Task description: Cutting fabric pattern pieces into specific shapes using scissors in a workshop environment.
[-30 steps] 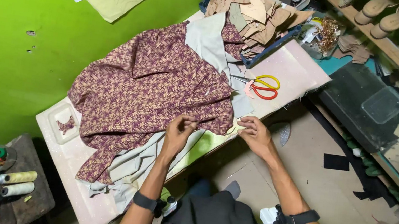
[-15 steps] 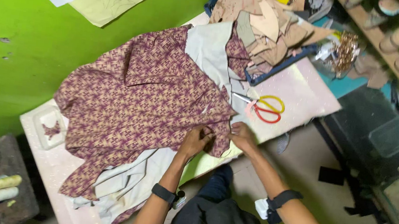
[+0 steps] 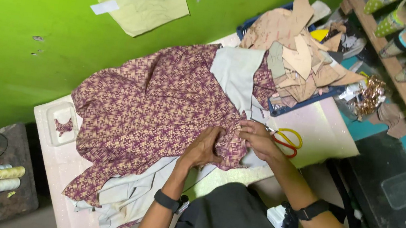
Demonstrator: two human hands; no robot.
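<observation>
A soft, crumpled maroon-and-cream woven-pattern cloth [image 3: 160, 119] lies spread across the pale desk [image 3: 326, 133], over plain white fabric [image 3: 124, 197]. The left hand [image 3: 204, 148] presses down on its near edge, fingers curled into the folds; the right hand [image 3: 257, 137] pinches the same edge just beside it. Scissors with yellow and red loop handles [image 3: 287, 141] lie by the right hand. Stiff tan leather scraps [image 3: 300, 48] fill a blue basket [image 3: 287, 109].

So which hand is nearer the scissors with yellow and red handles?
Right. The right hand pinches patterned maroon fabric just beside the scissors; the left hand sits farther away.
</observation>
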